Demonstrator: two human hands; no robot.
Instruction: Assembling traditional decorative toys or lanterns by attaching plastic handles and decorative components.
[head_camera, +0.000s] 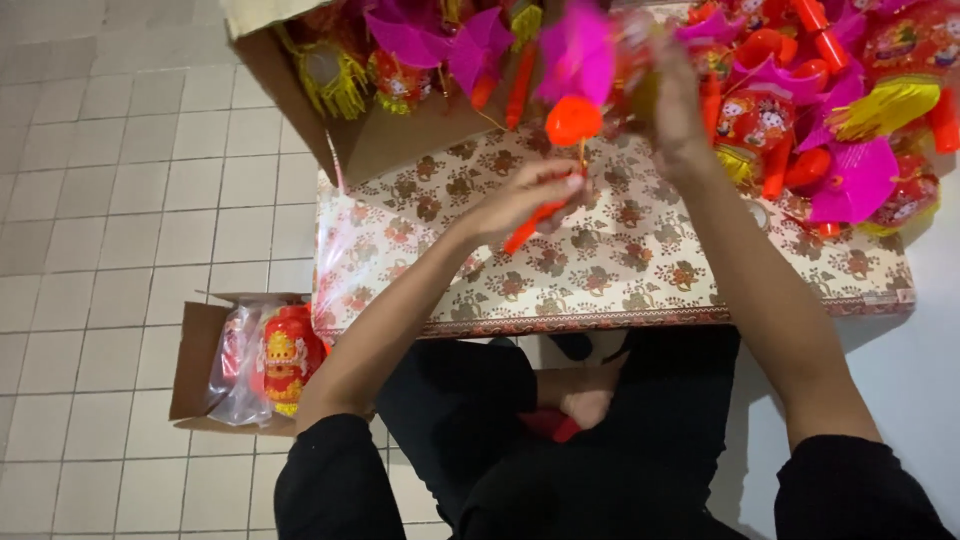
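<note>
Two bare hands are up: the left hand (525, 195) and the right hand (675, 105). One orange stick (535, 222) sits in the left fingers. Two open cardboard boxes show, one far box (300, 85) and one near-left box (195, 360). One flowered table (620, 260) lies between them. The pink and red paper lanterns (800, 110) heaped at far right are too tangled to count.

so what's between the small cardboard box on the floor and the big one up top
In the head view, the floral-patterned table lies between the small box and the big box.
</note>
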